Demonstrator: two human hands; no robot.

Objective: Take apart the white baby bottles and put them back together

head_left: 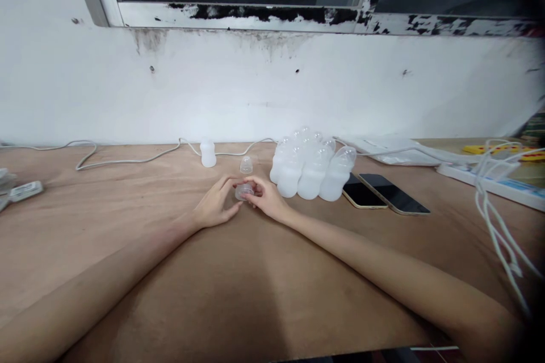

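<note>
Both my hands meet at mid-table around a small clear round bottle-top piece [243, 191], close to the tabletop. My right hand [267, 198] pinches it from the right between thumb and fingers. My left hand [218, 203] curves round its left and far side with the fingers, while its thumb stretches in front. Just beyond my fingertips stands a clear dome-shaped cap [246, 164]. A white bottle without a cap [208, 154] stands upright farther back to the left. To the right, several white baby bottles with clear domed caps [313, 173] stand packed together.
Two phones [394, 194] lie right of the bottles. Behind them is a clear plastic bag [383, 150]. A white power strip [494, 184] with tangled cables [489, 210] is at far right. A thin white cable [128, 163] runs along the wall. Small white items [25, 191] lie far left.
</note>
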